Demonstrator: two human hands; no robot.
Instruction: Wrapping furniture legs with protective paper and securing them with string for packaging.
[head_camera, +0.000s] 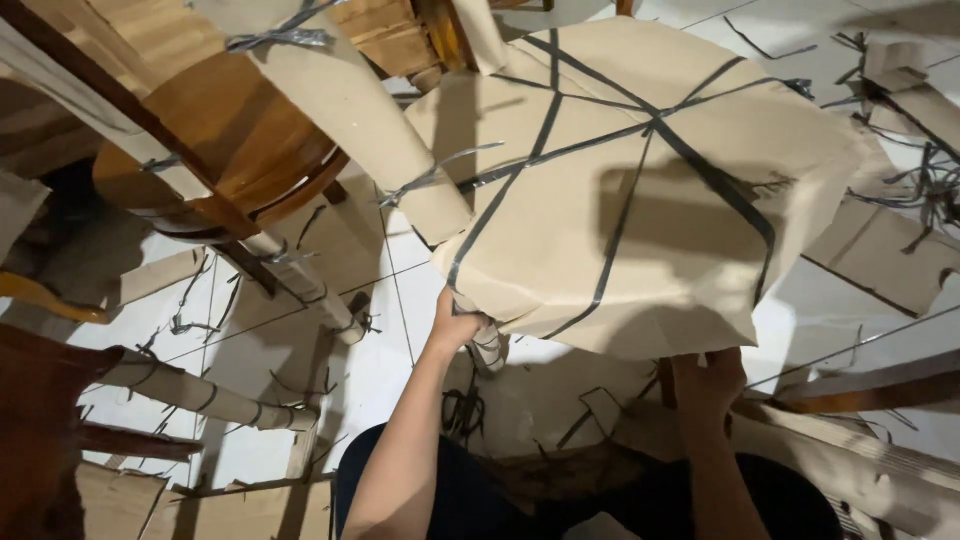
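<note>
i see my left hand clenched on the paper-wrapped chair's wrapped leg at seven o'clock; my right hand grips under the seat at five o'clock.

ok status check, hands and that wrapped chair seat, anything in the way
Left hand gripping a wrapped leg under the paper-wrapped seat. Right hand under the seat's near edge. Second wrapped chair close on the left; cardboard scraps on floor.

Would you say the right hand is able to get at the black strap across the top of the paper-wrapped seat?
Probably not at once: the right hand sits under the seat, whose edge blocks the strap.
</note>
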